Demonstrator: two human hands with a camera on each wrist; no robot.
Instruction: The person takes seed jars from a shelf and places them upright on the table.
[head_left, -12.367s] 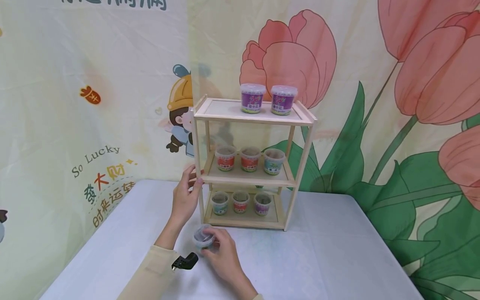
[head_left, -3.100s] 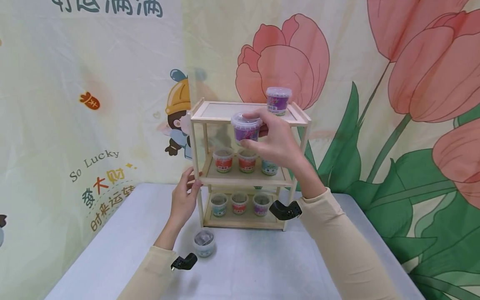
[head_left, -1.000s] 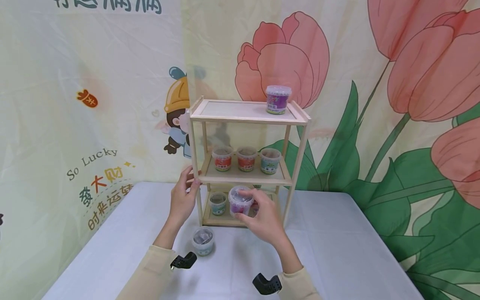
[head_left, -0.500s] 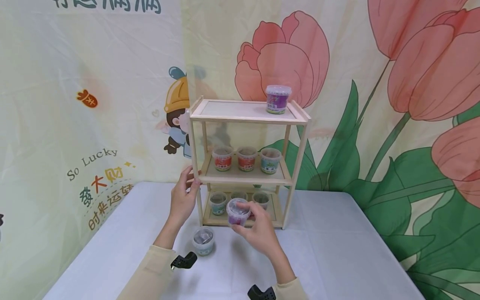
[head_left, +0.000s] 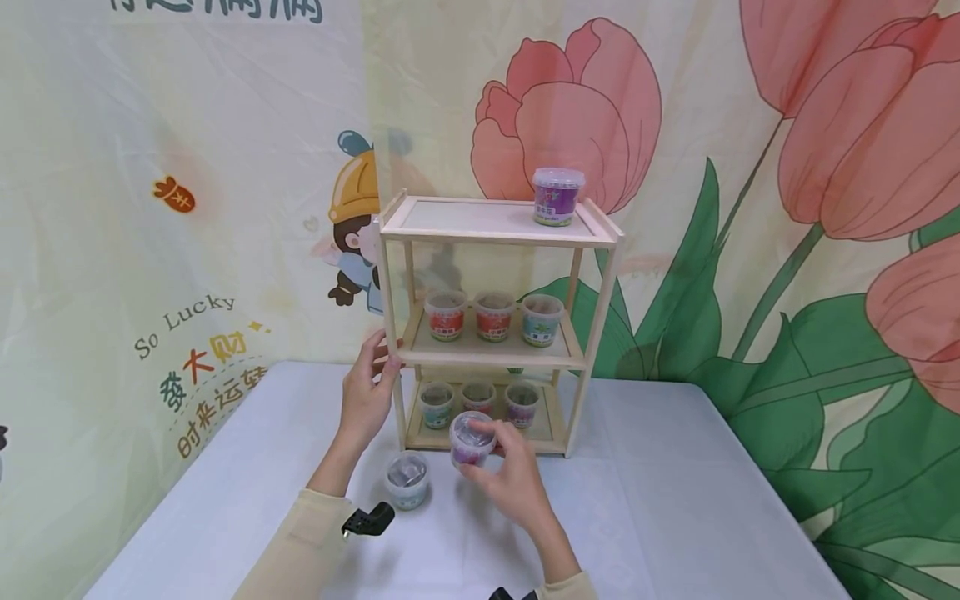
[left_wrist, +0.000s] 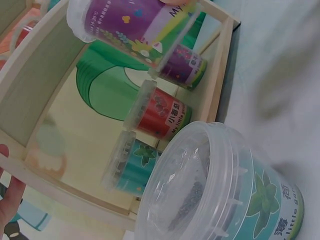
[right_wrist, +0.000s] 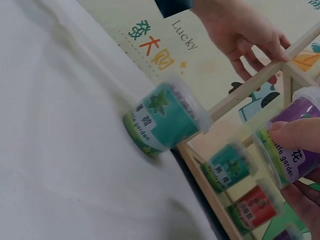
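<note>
Purple tub (head_left: 470,440) sits in our right hand (head_left: 510,483), pinched at its sides just above the table (head_left: 675,517), in front of the wooden shelf (head_left: 495,333). Beside the grip to the left stands a teal tub (head_left: 407,480), already down. Our left hand (head_left: 365,392) holds the shelf's post. One purple tub (head_left: 557,196) remains on top.

Left wrist view: the teal tub (left_wrist: 225,190) fills the foreground, the held tub (left_wrist: 130,25) above it.

Right wrist view: fingertips (right_wrist: 295,135) clasp the purple tub (right_wrist: 295,150); the teal tub (right_wrist: 165,117) stands just left.
</note>
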